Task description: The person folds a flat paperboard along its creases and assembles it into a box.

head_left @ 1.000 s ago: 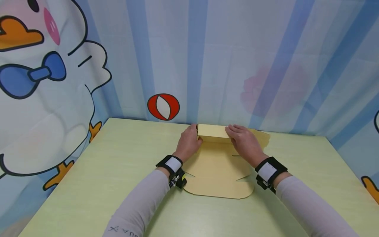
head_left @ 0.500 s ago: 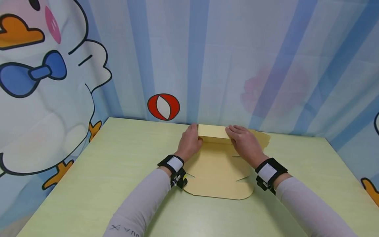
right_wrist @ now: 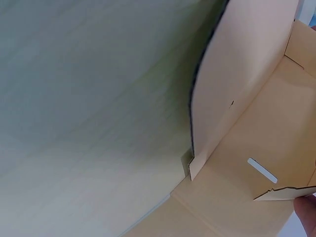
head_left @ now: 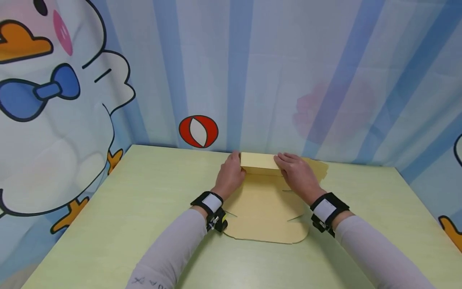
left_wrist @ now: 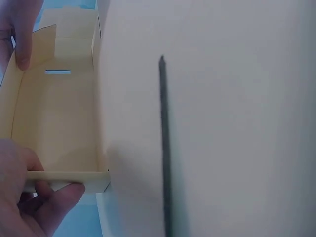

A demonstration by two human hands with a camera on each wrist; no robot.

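Note:
A pale tan cardboard box (head_left: 265, 200), partly folded, lies at the table's far middle, its slitted flat panel toward me. Its far part stands up as a shallow tray. In the left wrist view the tray (left_wrist: 61, 123) has a narrow slot in one wall. My left hand (head_left: 231, 174) pinches the tray's end wall, thumb and fingers on either side of the edge. At the opposite end my right hand (head_left: 297, 174) grips the side wall, fingers over the top. In the right wrist view a fingertip (right_wrist: 307, 210) touches a small folded flap (right_wrist: 281, 194); the rest of that hand is hidden.
The light green table (head_left: 151, 180) extends around the cardboard. Behind it hangs a striped blue and white curtain (head_left: 270, 80) with cartoon prints. A cardboard flap (head_left: 318, 169) sticks out beyond my right hand. Each wrist wears a black strap (head_left: 329, 209).
Both hands keep their hold on the cardboard, with no clear movement. The whole head view shifts only very slightly.

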